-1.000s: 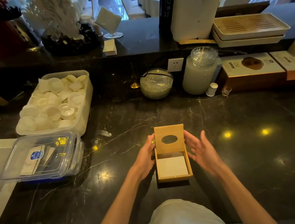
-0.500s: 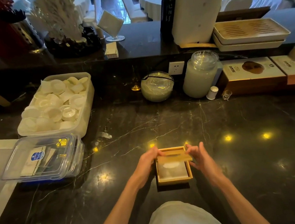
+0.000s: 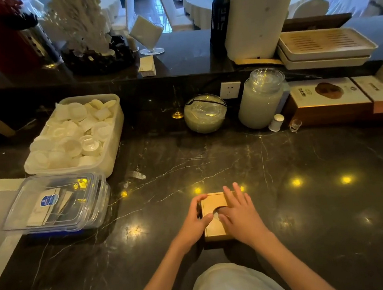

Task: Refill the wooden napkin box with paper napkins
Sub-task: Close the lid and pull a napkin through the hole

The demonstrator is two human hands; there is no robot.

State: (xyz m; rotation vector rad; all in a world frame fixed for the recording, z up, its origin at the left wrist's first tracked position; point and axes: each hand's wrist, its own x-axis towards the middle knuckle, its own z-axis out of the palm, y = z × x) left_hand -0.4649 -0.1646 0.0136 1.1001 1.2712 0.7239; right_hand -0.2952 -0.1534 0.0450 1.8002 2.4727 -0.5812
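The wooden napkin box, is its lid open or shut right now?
Shut: the lid lies flat on the wooden napkin box, under the right hand.

Your count on the surface [image 3: 311, 202]:
One wooden napkin box [image 3: 214, 216], two hands, two glass jars, two plastic tubs, two stacked trays.

My right hand [image 3: 239, 213] lies flat over the wooden napkin box [image 3: 213, 206], hiding its right half and most of the lid's oval hole; the pale sliver beside my fingertips is probably a napkin. My left hand [image 3: 193, 223] covers the box's left wall.
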